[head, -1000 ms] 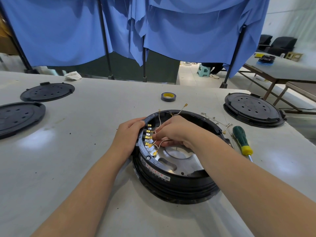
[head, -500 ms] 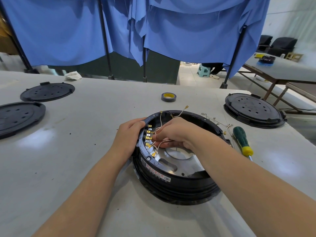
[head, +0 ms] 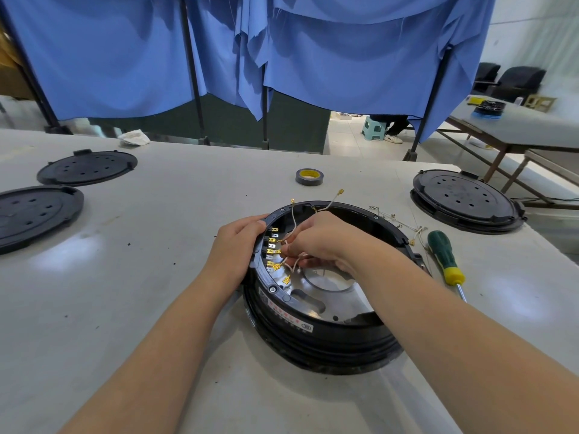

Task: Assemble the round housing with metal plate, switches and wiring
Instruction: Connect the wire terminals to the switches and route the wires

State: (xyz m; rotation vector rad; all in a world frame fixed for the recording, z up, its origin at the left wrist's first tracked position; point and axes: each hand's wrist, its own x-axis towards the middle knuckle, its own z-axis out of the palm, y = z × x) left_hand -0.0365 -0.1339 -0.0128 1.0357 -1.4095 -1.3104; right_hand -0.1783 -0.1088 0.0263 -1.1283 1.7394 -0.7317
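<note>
A black round housing [head: 316,336] lies on the grey table, tilted a little toward me. A shiny metal plate [head: 326,292] with a round hole sits in its bottom. Brass terminals [head: 272,242] line the inner left wall. My left hand [head: 236,249] grips the housing's left rim. My right hand [head: 326,242] reaches inside and pinches thin white wires [head: 289,242] with brass end clips next to the terminals. Two wire ends [head: 340,192] stick up past the far rim.
A green and yellow screwdriver [head: 445,258] and loose wires [head: 398,220] lie right of the housing. A tape roll [head: 309,177] sits behind it. Black round covers rest at far right [head: 463,198] and at left [head: 87,167], [head: 34,214]. Blue curtains hang behind the table.
My right hand's fingers shifted slightly among the wires by the terminals. The left hand and housing stayed as they were.
</note>
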